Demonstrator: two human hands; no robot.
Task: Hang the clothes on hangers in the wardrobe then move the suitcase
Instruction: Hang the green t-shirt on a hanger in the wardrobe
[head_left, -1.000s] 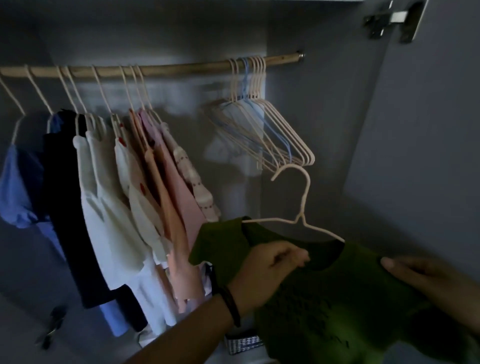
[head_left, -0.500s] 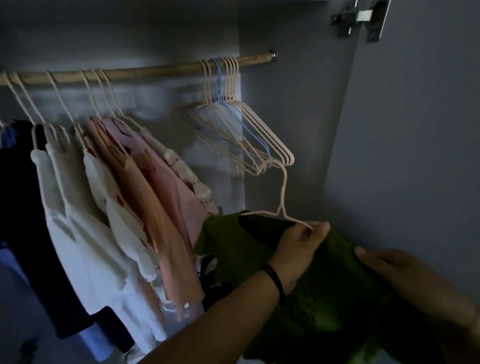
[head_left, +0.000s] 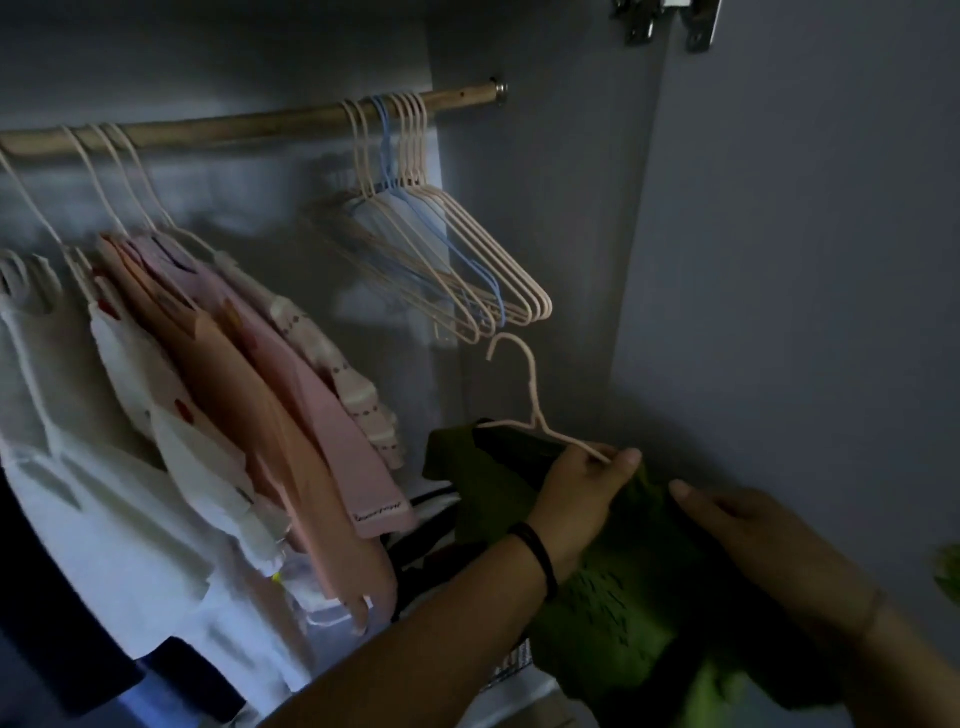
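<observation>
Inside the wardrobe, dim light. Left hand (head_left: 582, 493), centre-right of the frame, pinches one arm of a pale pink wire hanger (head_left: 534, 395) btw thumb and fingertips; a dark wristband (head_left: 535, 551) sits on that wrist. The hanger's hook points up and curls left, free in the air, just below the bunch of empty hangers (head_left: 467, 270) and well under the wooden rail (head_left: 234, 127). Its other arm runs into the neck of a green top (head_left: 613, 623), which drapes down from the hanger across the lower right of the frame, w/ one sleeve sticking out to the left. Right hand (head_left: 727, 525), lower right, lies on the green fabric near the shoulder, thumb pointing toward the left hand; too dark to tell whether it grips the cloth or only rests on it. The empty hangers, pink w/ one blue, hang close together at the rail's right end, upper centre. Left of them, already on hangers on the rail: pink tops (head_left: 291, 415), then white tops (head_left: 104, 467), then a dark garment (head_left: 31, 623) at the lower left edge. The grey wardrobe door (head_left: 805, 260) fills the right side, w/ a metal hinge (head_left: 665, 21) at the top edge.
</observation>
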